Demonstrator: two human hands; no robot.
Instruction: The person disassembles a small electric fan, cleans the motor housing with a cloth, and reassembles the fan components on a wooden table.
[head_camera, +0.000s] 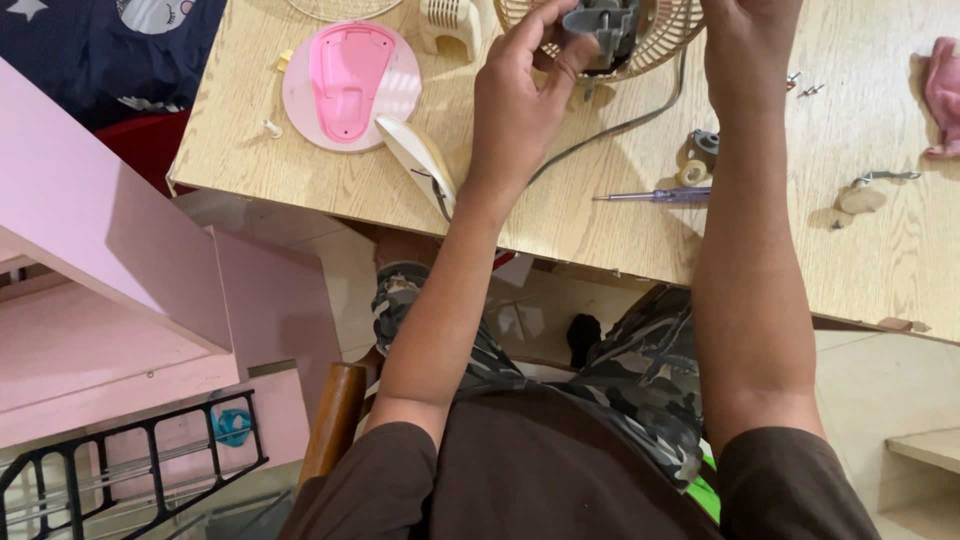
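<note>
At a wooden table (300, 150), a person's left hand (520, 95) pinches a grey motor housing (603, 25) set in a beige fan grille (660, 45), while the right hand (745, 45) rests on the grille's rim, its grip impossible to tell, a screwdriver (655, 196) lying nearby.

No packages, labels, signs or screens appear anywhere, seemingly.
</note>
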